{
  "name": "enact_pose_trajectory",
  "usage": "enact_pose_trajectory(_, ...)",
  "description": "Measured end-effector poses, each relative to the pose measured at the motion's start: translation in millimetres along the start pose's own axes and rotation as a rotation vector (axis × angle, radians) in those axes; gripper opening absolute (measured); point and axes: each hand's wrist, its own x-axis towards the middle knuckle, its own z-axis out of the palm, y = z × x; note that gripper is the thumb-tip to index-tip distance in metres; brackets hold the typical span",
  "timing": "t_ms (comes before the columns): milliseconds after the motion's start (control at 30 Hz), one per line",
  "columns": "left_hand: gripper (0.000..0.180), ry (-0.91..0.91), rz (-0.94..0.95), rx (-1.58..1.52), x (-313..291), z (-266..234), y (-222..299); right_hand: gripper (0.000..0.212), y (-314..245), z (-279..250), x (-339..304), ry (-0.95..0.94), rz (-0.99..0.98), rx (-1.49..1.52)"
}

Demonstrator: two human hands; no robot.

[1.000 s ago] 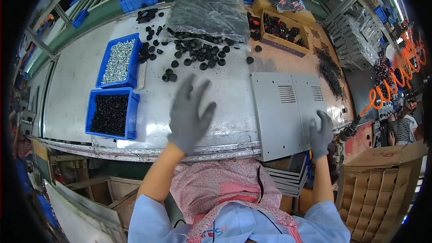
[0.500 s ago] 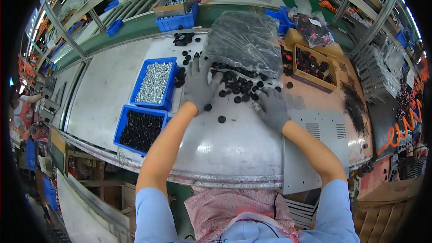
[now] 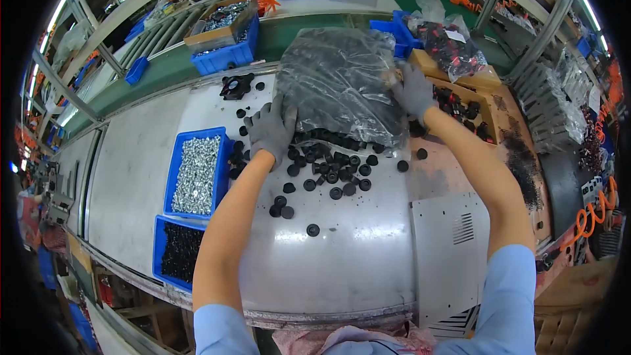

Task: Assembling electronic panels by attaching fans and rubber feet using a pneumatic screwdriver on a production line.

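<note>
Bag (image 3: 338, 85) lies beside right hand (image 3: 415, 94), seemingly touching.

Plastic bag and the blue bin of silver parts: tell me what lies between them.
In the head view, the gloved left hand and several loose black caps lie between the plastic bag and the blue bin.
</note>
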Motion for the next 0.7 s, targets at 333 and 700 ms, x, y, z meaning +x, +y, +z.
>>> enact_pose_trajectory(333,0.053,0.306,0.062,0.05,-42,0,5,0.073,5,90,105,-0.248,0.629,0.767)
enact_pose_trajectory(700,0.048,0.336,0.045,-0.056,-36,2,8,0.028,-64,48,88,-0.101,0.149,1.31)
